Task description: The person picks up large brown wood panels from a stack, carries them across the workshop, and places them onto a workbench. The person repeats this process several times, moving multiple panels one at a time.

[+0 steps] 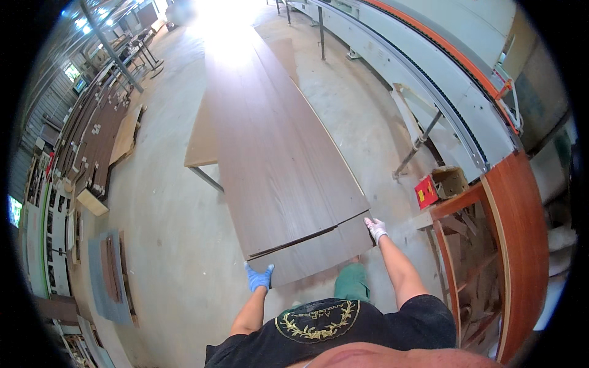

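A smaller dark wood-grain board (pixel 310 254) lies crosswise in front of me, against the near end of a long wood-grain panel (pixel 282 153). A dark, uneven gap shows between the two. My left hand (pixel 259 277), in a blue glove, grips the small board's left end with the thumb on top. At its right end my right hand (pixel 376 229), in a white glove, holds the edge by the corner. The fingers under the board are hidden on both sides. The long panel runs away from me toward bright glare at the far end.
A brown tabletop (pixel 201 138) on metal legs shows beneath the long panel. To the right stand a long white machine (pixel 423 73) with an orange rail, an open cardboard box (pixel 450 183) and a reddish-brown wooden frame (pixel 518 245). Stacked boards (pixel 98 144) line the left side.
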A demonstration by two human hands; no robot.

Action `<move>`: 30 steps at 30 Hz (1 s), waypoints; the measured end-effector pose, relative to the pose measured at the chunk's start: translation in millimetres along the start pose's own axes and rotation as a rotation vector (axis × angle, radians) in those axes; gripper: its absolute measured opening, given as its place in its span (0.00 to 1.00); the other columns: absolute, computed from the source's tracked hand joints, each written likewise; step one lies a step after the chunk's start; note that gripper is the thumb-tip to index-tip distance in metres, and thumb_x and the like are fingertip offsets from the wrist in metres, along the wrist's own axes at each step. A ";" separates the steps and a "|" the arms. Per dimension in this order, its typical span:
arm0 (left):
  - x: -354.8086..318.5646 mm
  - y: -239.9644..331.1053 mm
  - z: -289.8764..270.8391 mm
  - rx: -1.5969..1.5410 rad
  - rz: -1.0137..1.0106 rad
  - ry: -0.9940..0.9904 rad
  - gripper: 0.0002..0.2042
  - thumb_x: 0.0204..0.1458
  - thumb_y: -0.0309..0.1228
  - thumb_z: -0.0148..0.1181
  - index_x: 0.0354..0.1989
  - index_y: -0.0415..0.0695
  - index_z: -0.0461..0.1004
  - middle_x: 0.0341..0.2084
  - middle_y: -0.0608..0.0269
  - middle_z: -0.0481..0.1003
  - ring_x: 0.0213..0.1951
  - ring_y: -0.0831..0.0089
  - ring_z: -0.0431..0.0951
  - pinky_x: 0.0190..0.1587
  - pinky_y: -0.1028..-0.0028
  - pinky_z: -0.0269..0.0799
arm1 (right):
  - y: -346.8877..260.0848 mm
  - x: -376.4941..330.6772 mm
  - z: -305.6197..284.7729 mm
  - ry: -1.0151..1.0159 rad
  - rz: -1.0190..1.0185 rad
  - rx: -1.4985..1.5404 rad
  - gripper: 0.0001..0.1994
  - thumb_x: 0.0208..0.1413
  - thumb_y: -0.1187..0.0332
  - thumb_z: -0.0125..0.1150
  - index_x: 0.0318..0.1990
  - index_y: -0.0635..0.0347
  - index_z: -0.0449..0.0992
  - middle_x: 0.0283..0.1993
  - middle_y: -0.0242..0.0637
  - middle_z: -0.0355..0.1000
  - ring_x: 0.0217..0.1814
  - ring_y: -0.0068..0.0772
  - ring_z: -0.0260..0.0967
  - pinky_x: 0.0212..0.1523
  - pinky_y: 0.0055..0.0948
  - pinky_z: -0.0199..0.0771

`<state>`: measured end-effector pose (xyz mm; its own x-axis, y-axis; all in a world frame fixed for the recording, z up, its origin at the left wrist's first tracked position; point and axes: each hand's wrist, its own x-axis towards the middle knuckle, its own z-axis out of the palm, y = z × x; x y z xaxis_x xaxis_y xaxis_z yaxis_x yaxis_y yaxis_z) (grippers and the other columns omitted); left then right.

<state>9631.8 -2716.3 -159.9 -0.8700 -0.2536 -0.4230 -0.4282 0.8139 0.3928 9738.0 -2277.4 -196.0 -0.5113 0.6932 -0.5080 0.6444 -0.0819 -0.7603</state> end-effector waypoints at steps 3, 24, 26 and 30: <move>42.4 52.8 36.1 -0.259 0.045 0.029 0.48 0.32 0.52 0.69 0.60 0.40 0.53 0.48 0.48 0.69 0.49 0.57 0.71 0.52 0.63 0.64 | -22.7 77.5 -9.2 0.070 -0.005 0.010 0.37 0.43 0.48 0.64 0.53 0.72 0.65 0.49 0.49 0.70 0.50 0.38 0.68 0.50 0.31 0.67; 265.3 559.2 156.8 -0.226 -0.224 0.181 0.43 0.36 0.55 0.64 0.56 0.34 0.60 0.54 0.43 0.63 0.56 0.53 0.64 0.58 0.64 0.58 | -319.9 556.8 -85.9 0.130 -0.188 -0.337 0.34 0.43 0.49 0.62 0.54 0.64 0.65 0.51 0.51 0.67 0.53 0.49 0.65 0.54 0.35 0.63; 304.7 611.7 158.1 -0.268 -0.226 0.174 0.43 0.37 0.54 0.65 0.56 0.34 0.60 0.54 0.42 0.63 0.56 0.52 0.64 0.58 0.64 0.58 | -343.4 606.2 -85.6 0.076 0.062 -0.345 0.39 0.41 0.46 0.63 0.56 0.64 0.63 0.53 0.51 0.66 0.52 0.47 0.66 0.53 0.35 0.65; 363.1 689.5 167.2 -0.226 -0.260 0.100 0.42 0.37 0.56 0.63 0.54 0.34 0.62 0.53 0.41 0.64 0.55 0.51 0.63 0.57 0.63 0.59 | -392.3 689.5 -76.9 0.150 0.255 -0.241 0.43 0.38 0.41 0.64 0.57 0.64 0.62 0.52 0.50 0.67 0.50 0.44 0.68 0.44 0.36 0.71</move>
<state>9061.6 -2159.8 -179.2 -0.7393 -0.4961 -0.4552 -0.6723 0.5816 0.4580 9176.4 -1712.1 -216.9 -0.2400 0.7711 -0.5898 0.8645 -0.1067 -0.4912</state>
